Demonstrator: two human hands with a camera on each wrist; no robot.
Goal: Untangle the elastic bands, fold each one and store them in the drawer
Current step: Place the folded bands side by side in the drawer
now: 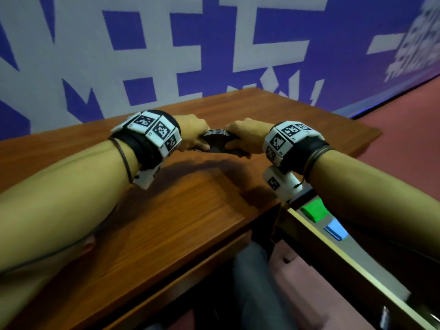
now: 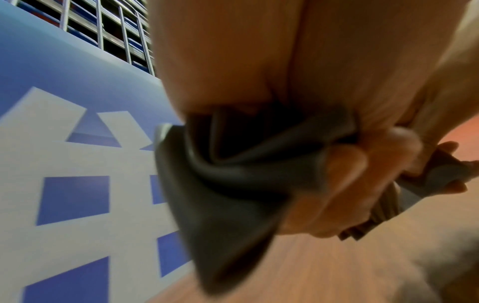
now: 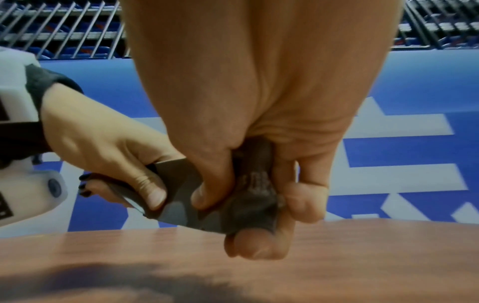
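Both the left hand and right hand clutched the dark grey elastic band above the tabletop. A slipping pinch could let it spring back unfolded.

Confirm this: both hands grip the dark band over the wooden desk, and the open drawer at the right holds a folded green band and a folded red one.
Wrong colour. The head view shows the drawer holding a folded green band and a blue band, not red. The left hand and right hand do grip the dark band over the desk.
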